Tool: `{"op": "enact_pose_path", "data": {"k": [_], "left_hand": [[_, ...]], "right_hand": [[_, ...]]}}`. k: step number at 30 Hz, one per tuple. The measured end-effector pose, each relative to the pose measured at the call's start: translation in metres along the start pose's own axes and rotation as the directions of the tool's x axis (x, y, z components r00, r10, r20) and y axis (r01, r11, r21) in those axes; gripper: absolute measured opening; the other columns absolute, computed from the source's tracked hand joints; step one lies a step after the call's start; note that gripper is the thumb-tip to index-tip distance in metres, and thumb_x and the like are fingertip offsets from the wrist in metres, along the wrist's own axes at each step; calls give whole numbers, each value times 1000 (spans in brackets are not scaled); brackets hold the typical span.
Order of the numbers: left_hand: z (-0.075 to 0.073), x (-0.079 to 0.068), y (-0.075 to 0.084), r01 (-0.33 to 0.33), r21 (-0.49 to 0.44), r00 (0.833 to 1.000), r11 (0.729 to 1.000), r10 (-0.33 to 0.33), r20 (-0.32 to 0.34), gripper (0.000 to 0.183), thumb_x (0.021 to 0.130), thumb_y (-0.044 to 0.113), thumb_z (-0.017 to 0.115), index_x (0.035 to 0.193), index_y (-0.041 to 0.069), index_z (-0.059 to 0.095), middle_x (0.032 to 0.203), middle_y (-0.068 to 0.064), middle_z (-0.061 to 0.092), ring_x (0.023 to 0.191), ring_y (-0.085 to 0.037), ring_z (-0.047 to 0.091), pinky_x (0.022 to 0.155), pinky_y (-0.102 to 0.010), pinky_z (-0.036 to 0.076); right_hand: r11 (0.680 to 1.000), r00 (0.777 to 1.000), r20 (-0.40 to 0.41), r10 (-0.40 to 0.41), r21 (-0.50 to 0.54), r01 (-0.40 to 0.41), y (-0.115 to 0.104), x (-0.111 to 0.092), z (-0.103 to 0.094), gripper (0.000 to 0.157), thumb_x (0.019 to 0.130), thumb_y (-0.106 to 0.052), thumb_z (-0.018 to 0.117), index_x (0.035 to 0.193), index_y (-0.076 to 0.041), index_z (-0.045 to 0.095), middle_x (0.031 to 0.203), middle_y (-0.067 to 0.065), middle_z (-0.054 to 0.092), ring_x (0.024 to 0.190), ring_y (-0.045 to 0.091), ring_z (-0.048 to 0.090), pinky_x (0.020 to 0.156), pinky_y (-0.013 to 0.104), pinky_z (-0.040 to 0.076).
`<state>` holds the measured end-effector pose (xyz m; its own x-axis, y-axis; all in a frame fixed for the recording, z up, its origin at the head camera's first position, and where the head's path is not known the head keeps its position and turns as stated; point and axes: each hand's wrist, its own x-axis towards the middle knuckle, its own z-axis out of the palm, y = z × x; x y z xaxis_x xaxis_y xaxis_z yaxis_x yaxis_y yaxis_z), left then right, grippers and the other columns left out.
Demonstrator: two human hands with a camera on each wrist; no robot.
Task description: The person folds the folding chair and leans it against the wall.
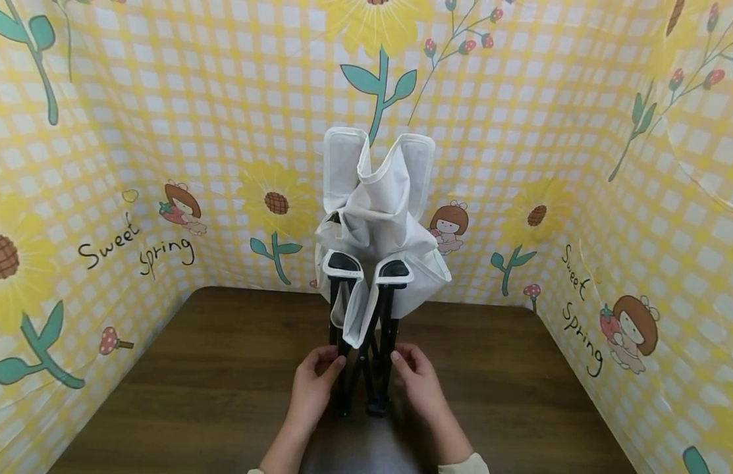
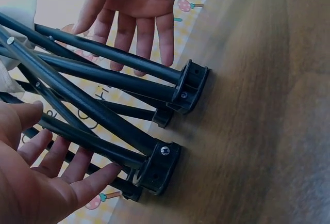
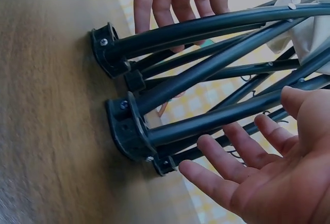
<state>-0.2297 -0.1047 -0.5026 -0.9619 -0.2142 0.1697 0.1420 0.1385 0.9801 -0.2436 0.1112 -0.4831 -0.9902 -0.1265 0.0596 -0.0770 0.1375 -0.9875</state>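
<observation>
A folded camp chair stands upright on the table, with pale fabric point(image 1: 380, 204) bunched at its top and black tube legs point(image 1: 386, 329) crossing beneath. Black plastic feet point(image 2: 161, 168) with screws meet the wooden surface. On the left side, my left hand point(image 1: 309, 385) rests its loosely extended fingers along the lower tubes. My right hand point(image 1: 419, 382) sits opposite, its fingers spread and nearly straight beside the legs. In the right wrist view, the right thumb point(image 3: 294, 100) lies at a tube while the other fingers pass under it. Neither palm is wrapped round a leg.
The brown wooden table point(image 1: 224, 382) spreads around the chair. A yellow checked cloth point(image 1: 224, 131) with flowers and cartoon figures walls in the back and both sides, and the chair's fabric stands close before the back wall.
</observation>
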Motion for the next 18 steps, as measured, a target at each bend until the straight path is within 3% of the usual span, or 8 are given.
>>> {"op": "enact_pose_path", "data": {"k": [7,13,18], "left_hand": [[2,1,-5,47,-33,999,998,-47,14,27,92,33,66,111,14,65,102,-8,65,85,-27,59,64,-26,50],[3,2,-9,47,-39,999,998,-47,8,32,92,31,66,114,7,65,102,-10,66,85,-30,60,62,-26,51],[3,2,-10,57,-40,998,998,-58,-5,35,93,32,64,115,5,65,100,-9,65,81,-27,60,61,-26,52]], "right_hand": [[998,1000,5,11,57,-12,23,7,8,46,96,-45,54,127,-10,54,123,19,59,113,36,54,85,49,54],[996,999,-16,46,80,-44,23,5,14,49,95,-49,53,125,-10,54,124,19,58,117,38,52,82,50,55],[995,993,-80,85,55,-81,19,2,18,51,94,-51,54,124,-10,54,119,17,57,111,35,54,79,47,56]]}}
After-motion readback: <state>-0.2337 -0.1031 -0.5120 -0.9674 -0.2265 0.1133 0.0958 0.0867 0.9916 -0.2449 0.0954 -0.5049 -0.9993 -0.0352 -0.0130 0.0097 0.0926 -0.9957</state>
